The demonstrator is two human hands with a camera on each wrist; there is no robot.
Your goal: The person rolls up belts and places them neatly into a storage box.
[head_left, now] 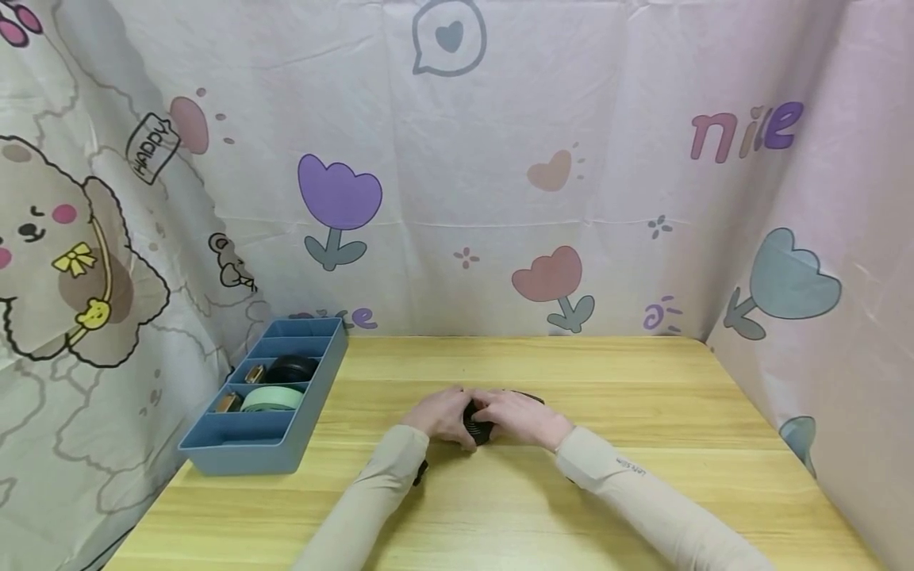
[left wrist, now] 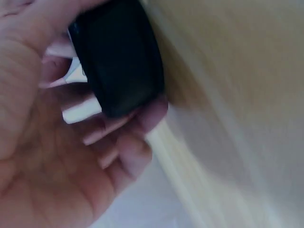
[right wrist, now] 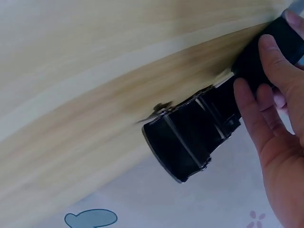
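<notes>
A black belt [head_left: 479,431], wound into a roll, stands on the wooden table between both hands. My left hand [head_left: 443,414] holds the roll from the left, thumb and fingers bent about it. From the right, my right hand [head_left: 524,418] grips the same roll with its thumb and fingers. In the left wrist view the belt's wide dark side [left wrist: 121,57] shows against the fingers. The right wrist view shows the belt's metal-edged buckle [right wrist: 178,137] sticking out past the right hand, near the table surface. Fingers hide much of the roll in the head view.
On the table's left stands a blue-grey divided tray [head_left: 314,428]. Its compartments hold a black rolled belt [head_left: 291,369] and a light green rolled belt [head_left: 273,398], both with gold-coloured buckles. A printed cloth [head_left: 457,143] hangs behind and along both sides of the table.
</notes>
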